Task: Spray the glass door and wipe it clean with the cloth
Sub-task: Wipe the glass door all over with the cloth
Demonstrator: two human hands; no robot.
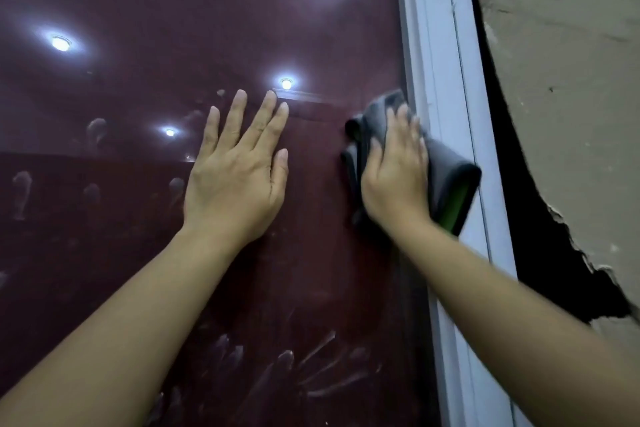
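The dark maroon glass door point(173, 28) fills the left and middle of the view and reflects ceiling lights. My left hand point(239, 170) lies flat on the glass with fingers straight and spread. My right hand point(394, 173) presses a folded dark grey cloth point(446, 170) with a green edge against the glass, right beside the door's frame. Finger smears show on the glass at the left and near the bottom point(311, 367). No spray bottle is in view.
A pale grey-blue door frame point(446, 80) runs down the right of the glass. Beyond it is a dark gap point(512, 184) and a rough, broken tan wall point(571, 97).
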